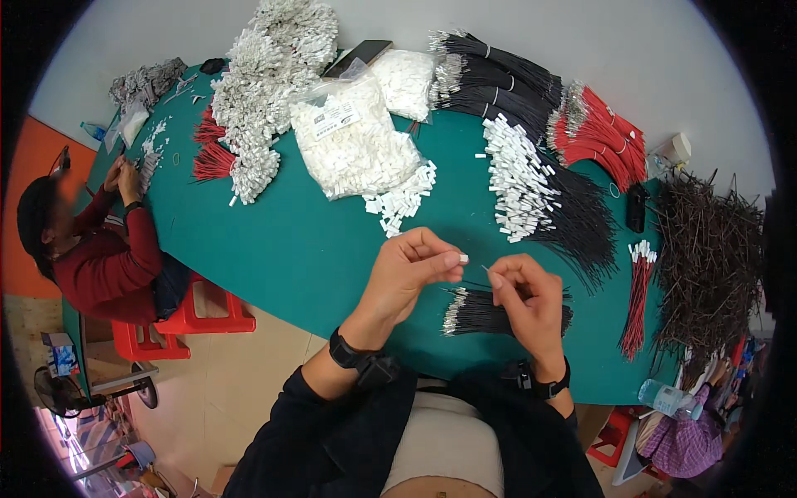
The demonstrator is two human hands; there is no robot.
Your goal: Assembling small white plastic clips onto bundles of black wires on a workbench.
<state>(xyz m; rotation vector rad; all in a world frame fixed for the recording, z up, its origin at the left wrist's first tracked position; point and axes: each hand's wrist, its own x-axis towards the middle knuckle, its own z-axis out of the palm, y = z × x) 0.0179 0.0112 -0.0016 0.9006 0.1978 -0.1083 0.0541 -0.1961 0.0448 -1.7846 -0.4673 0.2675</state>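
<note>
My left hand [397,278] is closed in a pinch on a small white plastic connector housing [463,259]. Facing it across a small gap, my right hand [531,303] pinches a thin wire [486,267], its pale tip pointing toward the housing; the rest of the wire is hidden by my fingers. Below my hands lies a bundle of black wires [486,315] with metal terminals at their left ends. Beyond my right hand, many black wires [585,212] carry white housings [519,183]. Loose white housings [403,201] spill from a clear plastic bag [357,153].
On the green table [249,257] stand a large heap of white-ended wires [270,91], red wire bundles [602,137], a small red bundle [638,299] and a dark brown tangle [706,266]. A plastic bottle [668,400] lies near the right edge. Another person [108,257] sits at left.
</note>
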